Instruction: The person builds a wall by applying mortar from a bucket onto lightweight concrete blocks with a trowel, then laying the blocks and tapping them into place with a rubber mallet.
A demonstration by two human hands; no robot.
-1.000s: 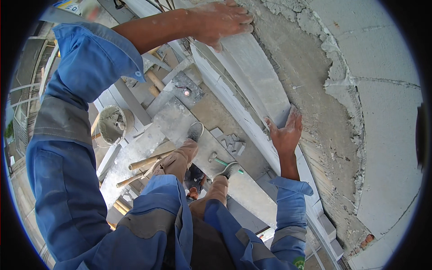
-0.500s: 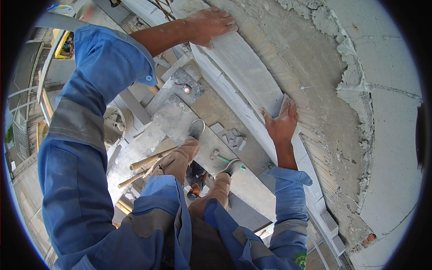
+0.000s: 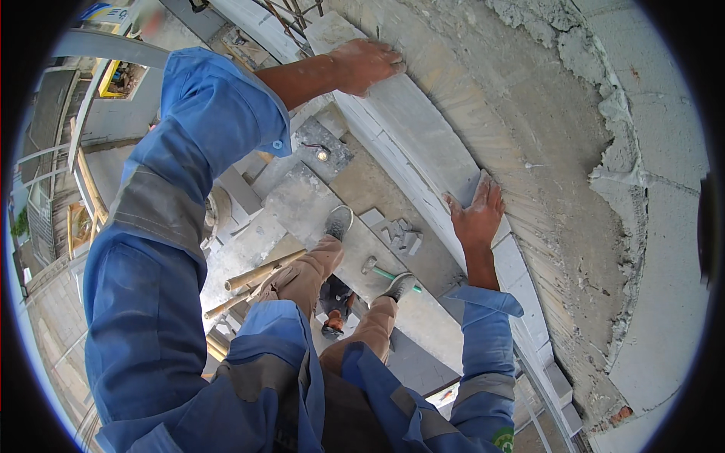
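A long pale grey building block (image 3: 427, 124) lies along the top of a course of white blocks, close beside a rough mortar-smeared wall. My left hand (image 3: 366, 66) is laid across its far part, fingers bent over toward the wall side. At the nearer end, my right hand (image 3: 478, 217) clasps the block, thumb on the side away from the wall and fingers on the wall side. Pale dust coats both hands. The underside of the block is hidden.
Rough wall (image 3: 529, 151) rises on the right. Below, my feet stand on a grey plank platform (image 3: 302, 196) holding a green-handled hammer (image 3: 389, 273), broken block pieces (image 3: 396, 232) and a small lit lamp (image 3: 322, 155). Bamboo poles (image 3: 264, 270) jut out; another person (image 3: 333, 323) is lower down.
The whole view has shifted slightly, so the scene sits a little further right and lower. Both hands stay on the block, with no clear change of grip.
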